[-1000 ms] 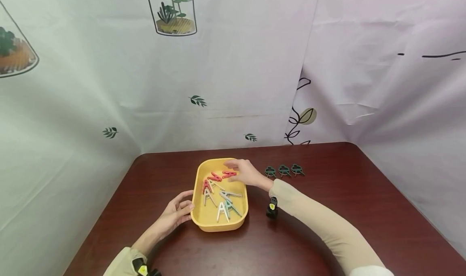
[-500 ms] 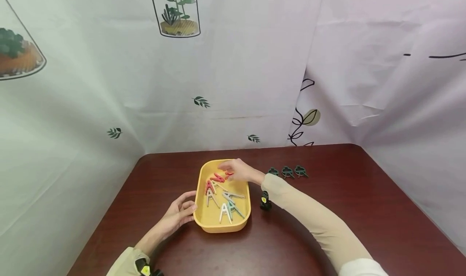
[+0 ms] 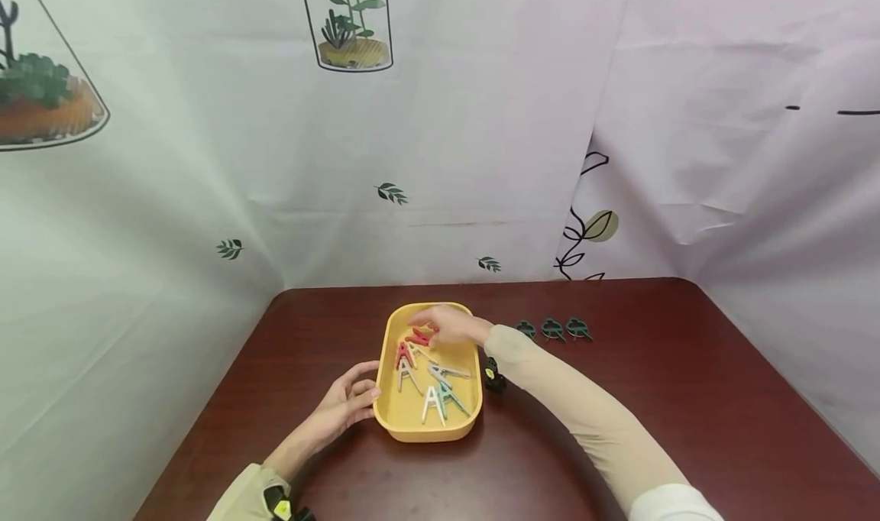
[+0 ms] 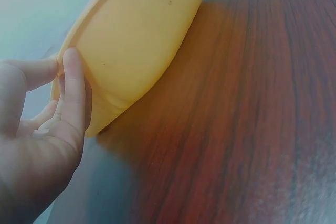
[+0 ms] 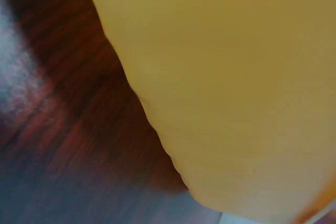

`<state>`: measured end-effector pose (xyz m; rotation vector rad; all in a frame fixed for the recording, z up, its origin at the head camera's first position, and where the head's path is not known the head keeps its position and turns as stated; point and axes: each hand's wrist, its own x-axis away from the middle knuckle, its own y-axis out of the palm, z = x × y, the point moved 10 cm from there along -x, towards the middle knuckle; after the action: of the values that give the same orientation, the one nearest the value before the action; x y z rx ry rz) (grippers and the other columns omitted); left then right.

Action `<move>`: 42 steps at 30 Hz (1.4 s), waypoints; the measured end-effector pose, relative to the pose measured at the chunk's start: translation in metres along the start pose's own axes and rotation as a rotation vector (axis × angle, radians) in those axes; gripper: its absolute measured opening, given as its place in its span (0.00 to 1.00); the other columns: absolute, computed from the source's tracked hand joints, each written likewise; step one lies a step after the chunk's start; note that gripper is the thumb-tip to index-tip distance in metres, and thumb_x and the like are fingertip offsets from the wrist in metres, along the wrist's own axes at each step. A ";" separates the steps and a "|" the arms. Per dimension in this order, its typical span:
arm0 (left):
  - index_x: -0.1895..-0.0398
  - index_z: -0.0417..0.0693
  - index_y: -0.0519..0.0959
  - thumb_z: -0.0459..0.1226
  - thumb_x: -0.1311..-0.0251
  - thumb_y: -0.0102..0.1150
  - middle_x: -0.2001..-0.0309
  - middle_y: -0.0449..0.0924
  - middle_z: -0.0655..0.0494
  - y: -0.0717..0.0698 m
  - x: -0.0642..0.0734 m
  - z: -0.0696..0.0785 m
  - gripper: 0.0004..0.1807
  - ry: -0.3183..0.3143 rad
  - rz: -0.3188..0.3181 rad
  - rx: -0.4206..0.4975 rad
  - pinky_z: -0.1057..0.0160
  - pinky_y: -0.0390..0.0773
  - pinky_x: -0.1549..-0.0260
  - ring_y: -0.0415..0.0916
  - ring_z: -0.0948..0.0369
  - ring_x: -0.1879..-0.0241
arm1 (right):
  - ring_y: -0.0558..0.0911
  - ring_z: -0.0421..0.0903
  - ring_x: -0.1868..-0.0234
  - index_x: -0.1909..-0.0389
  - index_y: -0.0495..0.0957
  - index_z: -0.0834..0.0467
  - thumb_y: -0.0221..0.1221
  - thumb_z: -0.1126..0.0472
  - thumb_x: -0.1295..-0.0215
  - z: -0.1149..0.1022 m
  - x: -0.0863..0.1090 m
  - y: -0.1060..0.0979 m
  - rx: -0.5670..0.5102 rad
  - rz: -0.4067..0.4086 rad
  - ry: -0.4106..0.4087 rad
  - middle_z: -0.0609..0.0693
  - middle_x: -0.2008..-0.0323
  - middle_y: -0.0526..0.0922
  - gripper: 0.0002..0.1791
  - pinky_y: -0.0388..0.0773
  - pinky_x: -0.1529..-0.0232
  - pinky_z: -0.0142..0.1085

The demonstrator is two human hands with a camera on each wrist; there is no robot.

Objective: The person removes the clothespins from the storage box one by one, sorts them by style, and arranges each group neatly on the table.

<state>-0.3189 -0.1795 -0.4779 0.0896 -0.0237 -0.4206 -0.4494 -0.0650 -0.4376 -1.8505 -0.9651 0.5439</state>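
A yellow plastic basket (image 3: 392,423) stands on the table, holding several clothespins. My left hand (image 3: 344,400) holds its left side; in the left wrist view my thumb and fingertips meet at the rim and outer wall. My right hand (image 3: 450,325) reaches over the far right part of the basket, its index finger and thumb spread around the red clothespins (image 3: 418,338). Another red clothespin (image 3: 402,353) lies lower left. Nearer me are a grey clothespin (image 3: 447,371), a white clothespin (image 3: 431,403) and a teal clothespin (image 3: 452,399). The right wrist view shows mostly the basket's outer wall (image 5: 220,77).
Three dark green clips (image 3: 552,328) lie in a row right of the basket, the leftmost partly behind my right sleeve (image 3: 571,402). The dark red-brown table (image 3: 687,383) has a pale printed curtain (image 3: 467,162) behind it and along both sides.
My right hand has moved leftward and deeper into the basket, now covering part of the rightmost red clothespin. My left hand stays at the basket's left side. The head view has turned slightly left.
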 end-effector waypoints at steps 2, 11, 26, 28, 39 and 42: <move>0.30 0.31 0.46 0.31 0.30 0.50 0.57 0.77 0.54 0.001 0.000 0.000 0.33 -0.002 0.000 -0.002 0.66 0.83 0.60 0.80 0.65 0.60 | 0.75 0.46 0.37 0.35 0.71 0.55 0.65 0.70 0.43 -0.001 -0.001 0.003 0.029 -0.018 -0.012 0.49 0.36 0.75 0.33 0.72 0.37 0.36; 0.29 0.32 0.46 0.31 0.31 0.50 0.57 0.77 0.54 0.000 -0.001 -0.003 0.33 -0.010 0.005 0.000 0.66 0.83 0.60 0.80 0.64 0.59 | 0.73 0.45 0.36 0.34 0.70 0.55 0.64 0.72 0.43 -0.004 -0.006 0.012 0.094 -0.102 -0.038 0.49 0.37 0.75 0.34 0.69 0.34 0.38; 0.30 0.32 0.46 0.30 0.30 0.49 0.57 0.77 0.54 -0.002 -0.002 -0.003 0.33 -0.004 0.010 -0.002 0.66 0.83 0.60 0.81 0.65 0.60 | 0.79 0.34 0.70 0.40 0.74 0.60 0.75 0.55 0.55 -0.004 -0.001 0.005 0.122 -0.053 -0.010 0.45 0.72 0.84 0.38 0.76 0.62 0.25; 0.30 0.31 0.46 0.30 0.30 0.49 0.56 0.77 0.54 -0.002 -0.002 -0.004 0.33 -0.002 0.006 0.001 0.66 0.83 0.60 0.81 0.65 0.60 | 0.79 0.35 0.67 0.40 0.74 0.59 0.75 0.57 0.54 -0.003 0.000 0.005 0.137 -0.053 -0.013 0.45 0.69 0.84 0.37 0.76 0.60 0.26; 0.29 0.32 0.46 0.31 0.30 0.50 0.57 0.77 0.54 -0.001 -0.001 -0.004 0.33 -0.012 0.009 0.003 0.67 0.83 0.60 0.80 0.65 0.60 | 0.80 0.41 0.52 0.46 0.80 0.55 0.69 0.68 0.47 0.000 -0.001 0.011 0.116 -0.117 -0.016 0.47 0.54 0.84 0.24 0.76 0.48 0.29; 0.29 0.32 0.46 0.31 0.30 0.50 0.57 0.77 0.54 -0.001 -0.001 -0.004 0.33 -0.014 0.010 0.005 0.66 0.83 0.60 0.80 0.64 0.60 | 0.80 0.40 0.55 0.48 0.81 0.55 0.70 0.68 0.47 0.001 -0.002 0.010 0.097 -0.108 -0.004 0.47 0.56 0.85 0.23 0.76 0.50 0.28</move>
<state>-0.3202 -0.1795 -0.4820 0.0917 -0.0386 -0.4107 -0.4471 -0.0684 -0.4472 -1.7011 -1.0179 0.5196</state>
